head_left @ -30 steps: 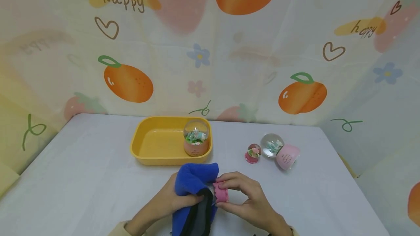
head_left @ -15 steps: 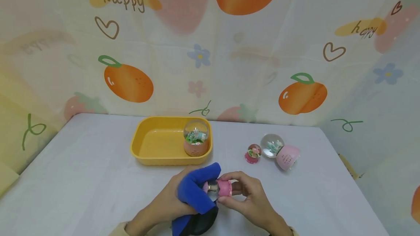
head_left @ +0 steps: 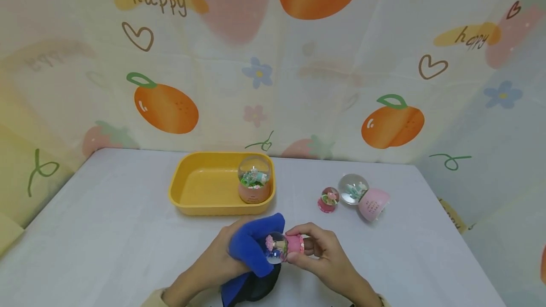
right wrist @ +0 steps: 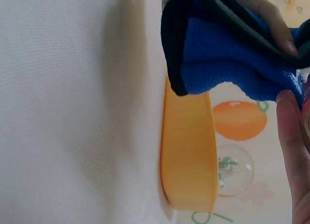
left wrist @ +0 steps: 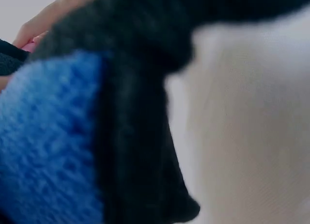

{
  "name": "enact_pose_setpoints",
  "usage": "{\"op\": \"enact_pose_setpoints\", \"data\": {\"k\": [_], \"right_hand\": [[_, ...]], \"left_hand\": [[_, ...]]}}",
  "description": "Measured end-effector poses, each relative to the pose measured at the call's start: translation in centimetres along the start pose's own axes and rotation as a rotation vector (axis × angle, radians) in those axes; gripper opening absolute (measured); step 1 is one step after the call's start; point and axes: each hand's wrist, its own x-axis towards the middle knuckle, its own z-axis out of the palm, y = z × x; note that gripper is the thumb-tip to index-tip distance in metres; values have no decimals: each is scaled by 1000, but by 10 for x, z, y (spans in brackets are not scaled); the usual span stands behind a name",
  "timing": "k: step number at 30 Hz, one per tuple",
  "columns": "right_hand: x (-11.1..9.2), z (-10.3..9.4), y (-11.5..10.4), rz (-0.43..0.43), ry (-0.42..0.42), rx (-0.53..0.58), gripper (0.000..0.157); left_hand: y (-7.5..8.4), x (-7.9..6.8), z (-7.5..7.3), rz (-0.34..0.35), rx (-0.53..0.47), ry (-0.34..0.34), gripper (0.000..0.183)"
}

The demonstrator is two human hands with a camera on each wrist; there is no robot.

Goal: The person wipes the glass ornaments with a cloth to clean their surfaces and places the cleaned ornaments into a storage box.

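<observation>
A small snow globe (head_left: pixel 277 248) with a pink base lies on its side between the hands in the head view, its glass ball facing left. My right hand (head_left: pixel 326 252) pinches the pink base between thumb and fingers. With my left hand (head_left: pixel 219 255) I grip a blue cloth (head_left: pixel 252 245) with a black underside, folded around the left of the ball. That cloth (left wrist: pixel 48 136) fills much of the left wrist view, and in the right wrist view the cloth (right wrist: pixel 232 59) hangs beside the right hand's fingertips.
Beyond the hands stands a yellow tray (head_left: pixel 204 210) with a larger snow globe (head_left: pixel 254 193) at its right end. To the right are a tiny snow globe (head_left: pixel 328 200) and a tipped-over one with a pink base (head_left: pixel 374 204). A patterned curtain (head_left: pixel 298 84) backs the white table (head_left: pixel 106 231).
The cloth has been drawn back from the snow globe, so its glass ball now shows. The right hand has moved slightly right with the base.
</observation>
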Motion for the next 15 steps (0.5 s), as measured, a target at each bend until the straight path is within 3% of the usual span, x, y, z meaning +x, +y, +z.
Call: {"op": "enact_pose_setpoints", "data": {"k": [3,7,15], "right_hand": [[0,1,2,-38,25,-37,31],[0,4,4,-142,40,-128,37],[0,6,4,-257,26,-295,39]], "left_hand": [[2,1,0,-107,-51,-44,62],[4,2,2,-195,-86,-61,66],[2,2,6,-156,-50,-10,67]]}}
